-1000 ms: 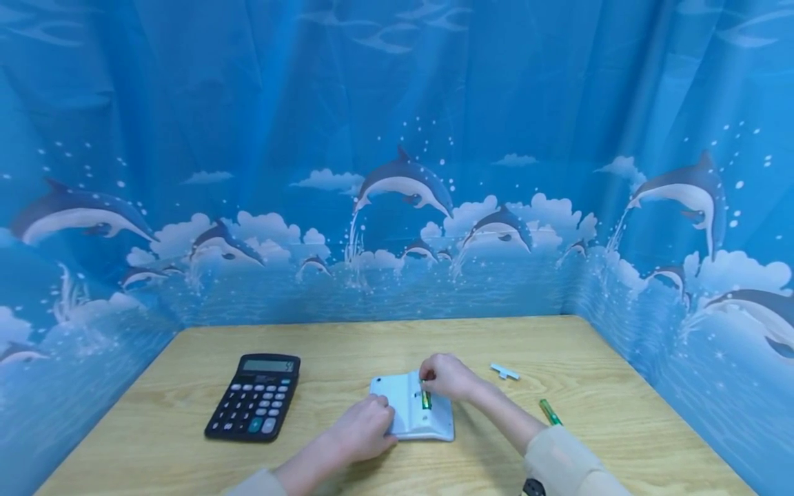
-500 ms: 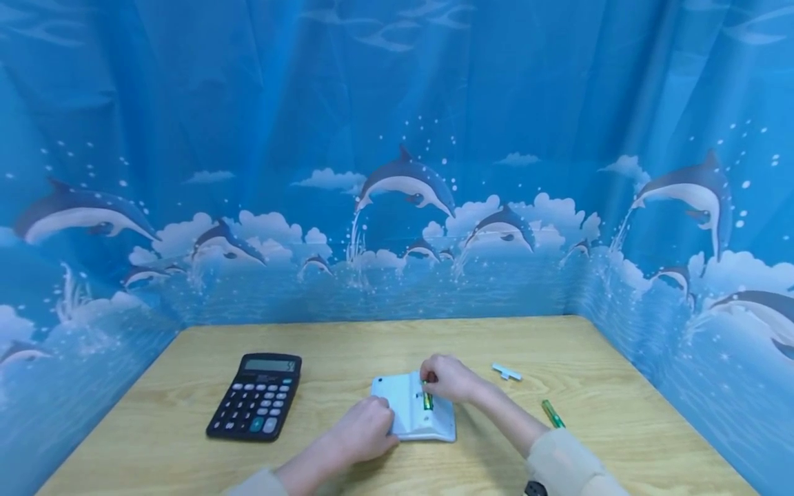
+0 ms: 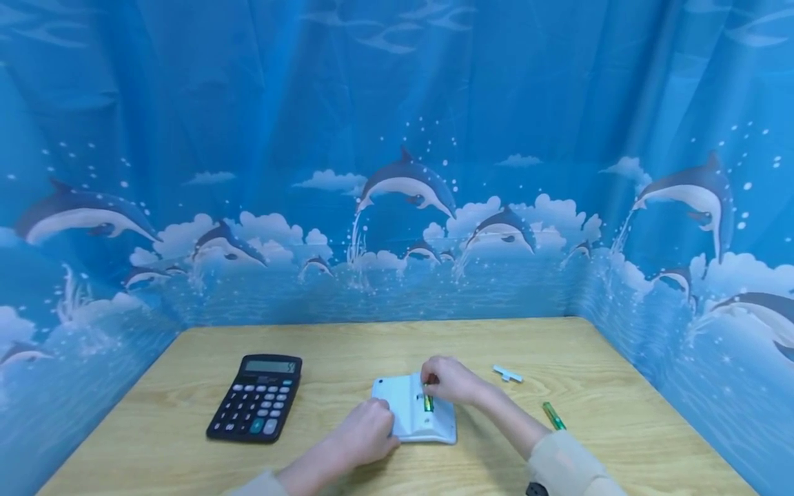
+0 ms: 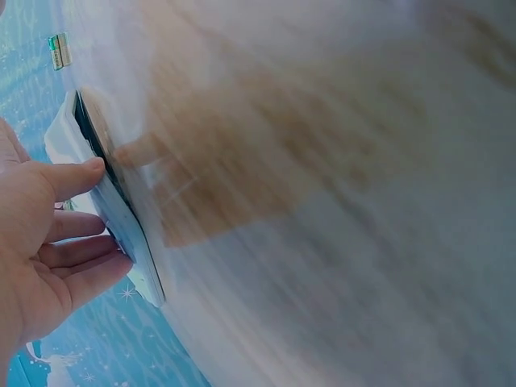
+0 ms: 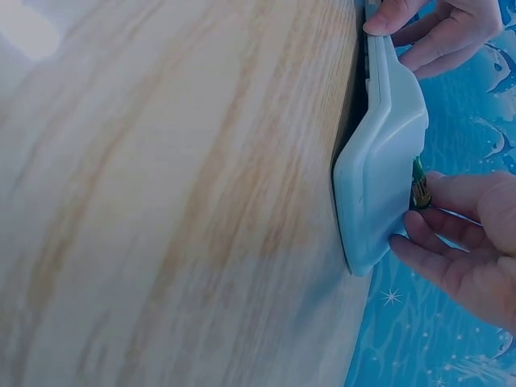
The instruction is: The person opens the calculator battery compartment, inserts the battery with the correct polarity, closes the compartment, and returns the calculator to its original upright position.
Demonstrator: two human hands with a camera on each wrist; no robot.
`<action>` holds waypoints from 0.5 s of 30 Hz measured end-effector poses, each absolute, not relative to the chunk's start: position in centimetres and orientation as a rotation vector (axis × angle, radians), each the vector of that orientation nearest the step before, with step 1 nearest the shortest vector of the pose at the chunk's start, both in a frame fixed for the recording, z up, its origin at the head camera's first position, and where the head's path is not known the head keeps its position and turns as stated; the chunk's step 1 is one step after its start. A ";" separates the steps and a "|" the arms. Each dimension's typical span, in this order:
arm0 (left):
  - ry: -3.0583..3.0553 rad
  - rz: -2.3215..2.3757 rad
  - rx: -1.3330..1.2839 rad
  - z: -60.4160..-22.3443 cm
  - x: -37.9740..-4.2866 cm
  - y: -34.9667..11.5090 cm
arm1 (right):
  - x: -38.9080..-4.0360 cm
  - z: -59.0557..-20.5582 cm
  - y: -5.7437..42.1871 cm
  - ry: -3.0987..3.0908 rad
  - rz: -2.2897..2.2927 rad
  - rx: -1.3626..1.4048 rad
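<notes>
A light-blue calculator (image 3: 400,399) lies back side up on the table, its battery compartment uncovered. My left hand (image 3: 366,430) holds its left edge, and in the left wrist view the thumb and fingers sit on opposite sides of that edge of the calculator (image 4: 133,230). At the compartment, a green battery (image 3: 429,404) is pinched by my right hand (image 3: 449,380). The right wrist view shows the battery (image 5: 419,187) tilted and partly raised above the casing, with the right thumb and fingers (image 5: 451,222) around its end. The inside of the compartment is mostly hidden.
To the left lies a black calculator (image 3: 256,399), face up with digits on its display. A small light-blue battery cover (image 3: 508,373) and a second green battery (image 3: 553,416) rest on the table to the right. A dolphin-print curtain (image 3: 384,289) borders the table.
The head view has shifted very slightly. Both hands keep their places, and less of the battery shows below the right fingers than a second ago.
</notes>
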State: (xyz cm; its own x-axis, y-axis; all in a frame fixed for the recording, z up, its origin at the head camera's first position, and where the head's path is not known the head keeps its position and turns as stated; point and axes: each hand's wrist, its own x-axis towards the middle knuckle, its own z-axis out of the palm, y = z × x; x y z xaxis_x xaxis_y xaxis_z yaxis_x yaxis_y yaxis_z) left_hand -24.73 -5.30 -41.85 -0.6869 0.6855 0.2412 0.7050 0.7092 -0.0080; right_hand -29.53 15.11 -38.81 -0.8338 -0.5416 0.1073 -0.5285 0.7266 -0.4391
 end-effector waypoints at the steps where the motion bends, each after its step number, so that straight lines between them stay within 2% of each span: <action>1: -2.687 -0.121 -1.109 -41.9 -24.7 -5.3 | -29.5 -38.8 15.1 2.896 -0.723 -0.898; 15: -2.682 -0.138 -1.086 -41.8 -24.5 -5.3 | -29.4 -39.2 15.2 2.933 -0.709 -0.940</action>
State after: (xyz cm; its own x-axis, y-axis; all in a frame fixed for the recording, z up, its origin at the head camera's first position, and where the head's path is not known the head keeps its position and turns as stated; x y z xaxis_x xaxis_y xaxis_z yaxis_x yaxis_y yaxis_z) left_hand -24.52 -5.28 -41.80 -0.6936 0.6721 0.2593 0.6952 0.7188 -0.0038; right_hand -29.43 15.17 -39.19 -0.8229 -0.5479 0.1506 -0.5562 0.7225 -0.4107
